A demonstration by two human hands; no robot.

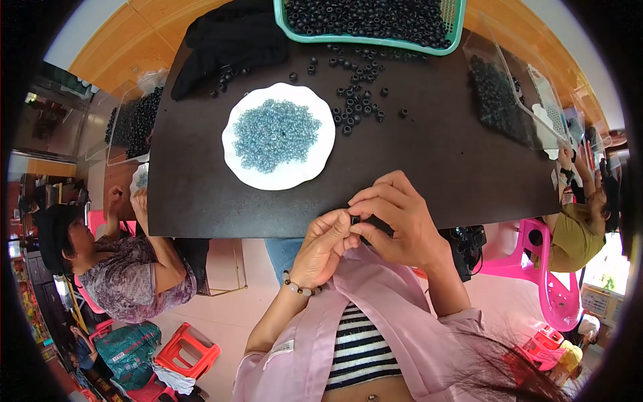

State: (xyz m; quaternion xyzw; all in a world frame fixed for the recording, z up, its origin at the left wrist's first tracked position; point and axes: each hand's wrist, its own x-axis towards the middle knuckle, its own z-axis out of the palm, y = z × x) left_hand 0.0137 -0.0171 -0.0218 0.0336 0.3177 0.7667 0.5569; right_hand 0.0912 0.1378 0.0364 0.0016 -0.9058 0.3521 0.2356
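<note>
**Both hands pinch a black bead at the near edge**

The left hand (326,244) and the right hand (395,221) meet at the near edge of the dark surface (435,161). Their fingers are curled in and the fingertips pressed together around a small black bead (355,220), which is mostly hidden between them. The left wrist wears a bracelet (299,288) of pale beads.

Farther in, near the middle of the surface, stands a white plate (315,164) heaped with blue-grey beads (276,134). Loose black beads (356,100) lie scattered beyond it, toward the far edge, where a green basket (455,27) full of black beads overhangs. A clear tray (499,94) of black beads sits at the far right corner.
</note>
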